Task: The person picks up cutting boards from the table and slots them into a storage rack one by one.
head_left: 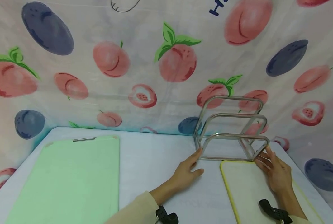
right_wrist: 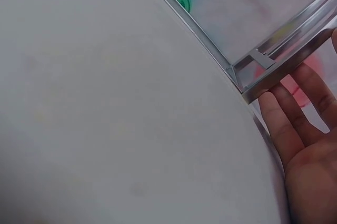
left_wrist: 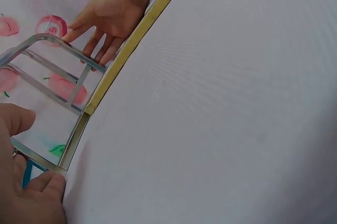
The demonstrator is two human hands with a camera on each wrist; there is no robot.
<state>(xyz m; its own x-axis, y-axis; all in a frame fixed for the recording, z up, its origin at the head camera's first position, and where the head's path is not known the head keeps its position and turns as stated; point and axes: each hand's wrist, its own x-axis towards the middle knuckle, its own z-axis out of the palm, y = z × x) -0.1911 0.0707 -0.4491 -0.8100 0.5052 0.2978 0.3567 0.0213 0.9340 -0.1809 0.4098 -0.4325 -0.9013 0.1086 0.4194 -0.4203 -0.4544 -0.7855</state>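
The left hand point(head_left: 183, 175) reaches in with its fingers nearly straight and its thumb held apart, the fingertips touching the near left lower corner of a silver metal three-hoop rack point(head_left: 235, 115). The right hand point(head_left: 279, 175) is spread, fingers extended and palm turned inward, with its fingertips against the rack's near right lower corner. Neither hand is closed round the metal; the rack lies between the two sets of fingertips.

The rack stands upright at the far right part of the worktop point(head_left: 155, 165), its three rounded hoops ranged one behind another and joined by bars along the base. Its near base bar runs along the far edge of a white chopping board with a yellow rim point(head_left: 227, 186); whether the two touch cannot be told. This board lies flat, partly under the right hand and forearm.

A black wrist strap point(head_left: 167, 215) sits on the left wrist, over the cuff of a beige sleeve point(head_left: 135, 207); a black curved band point(head_left: 274, 211) is at the right wrist.

Well apart to the left, a pale green chopping board point(head_left: 71, 177) lies flat, with a narrow slot near its far edge. Behind everything hangs a pale cloth point(head_left: 144, 59) printed with peaches, green leaves and dark blue fruit.
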